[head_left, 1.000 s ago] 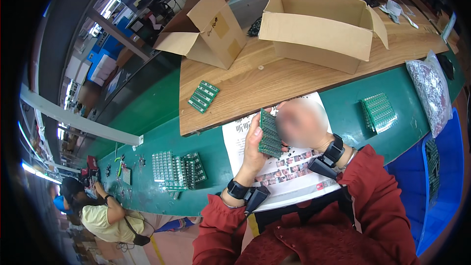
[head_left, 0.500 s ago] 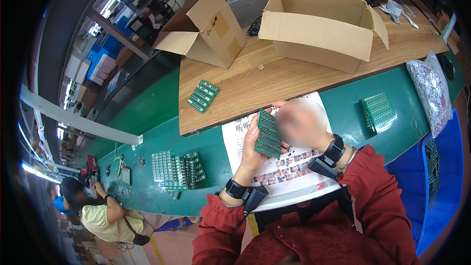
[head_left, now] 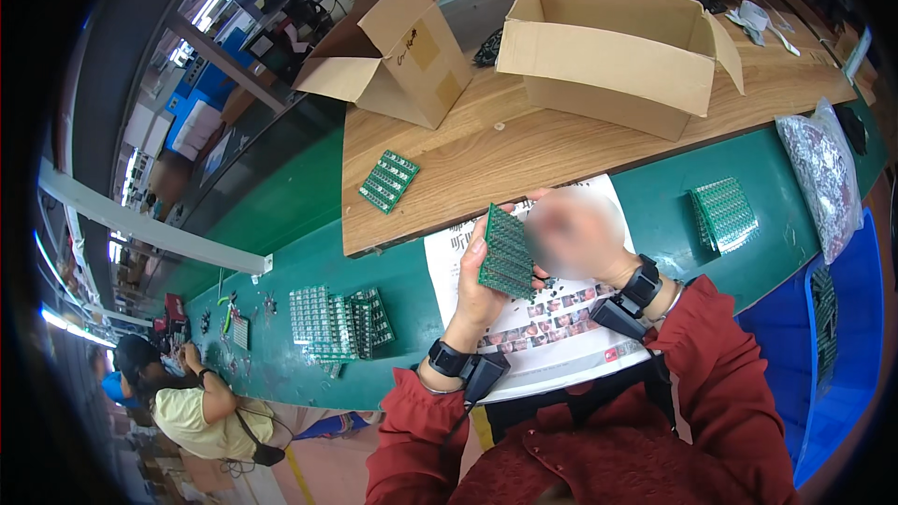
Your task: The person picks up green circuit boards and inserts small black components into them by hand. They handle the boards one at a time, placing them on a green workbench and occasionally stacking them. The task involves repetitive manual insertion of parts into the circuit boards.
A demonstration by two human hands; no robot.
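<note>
A green circuit board panel (head_left: 506,252), dense with small parts in rows, is held tilted above a printed paper sheet (head_left: 543,365). My left hand (head_left: 475,290) is closed on its left edge, thumb along the side. Close against the panel's right side is my right hand (head_left: 575,234); a blur covers most of it, so its grip cannot be made out. Small dark bits (head_left: 554,296) lie on the paper just below the panel.
Stacked circuit boards (head_left: 327,323) lie to the left, another stack (head_left: 723,213) to the right. One board (head_left: 388,181) sits on the wooden board, near two open cartons (head_left: 608,56). A filled plastic bag (head_left: 818,178) and blue bin (head_left: 795,355) are at right. A co-worker (head_left: 196,411) works at far left.
The panel has shifted slightly left and turned, showing more of its face. My left hand moved a little with it. My right hand stays almost in place.
</note>
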